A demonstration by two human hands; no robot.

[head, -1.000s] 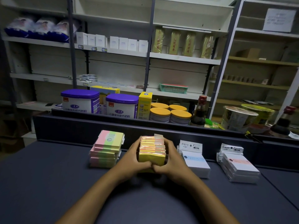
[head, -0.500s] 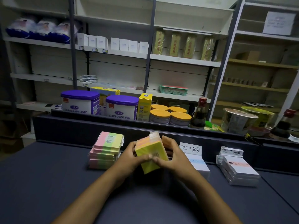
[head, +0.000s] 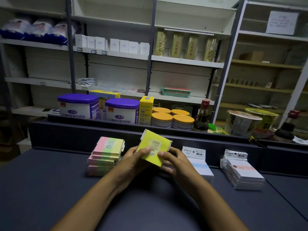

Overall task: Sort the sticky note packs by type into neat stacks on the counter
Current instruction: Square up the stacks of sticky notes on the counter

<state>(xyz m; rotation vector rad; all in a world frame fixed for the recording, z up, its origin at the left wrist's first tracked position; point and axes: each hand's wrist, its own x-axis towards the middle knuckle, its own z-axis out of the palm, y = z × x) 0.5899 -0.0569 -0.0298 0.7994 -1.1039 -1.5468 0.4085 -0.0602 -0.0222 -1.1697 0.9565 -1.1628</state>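
**Yellow pack held in both hands above desk**

Left hand [head: 133, 157] and right hand [head: 173, 160] both grip the yellow pack [head: 154, 147], label "2207" facing up, tilted, off the desk [head: 50, 189]. Fingers clamped on its lower edges, thumbs on top. Pink-green stack [head: 106, 155] sits just left of it; white stack [head: 199, 162] right, another white stack [head: 241, 170] further right.

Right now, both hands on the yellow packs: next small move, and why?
Probably lower the yellow packs flat onto the bare counter between the pink-green stack and the white stack. Both hands, left and right, hold them tilted above it; their label reads 2207, unlike 2209.
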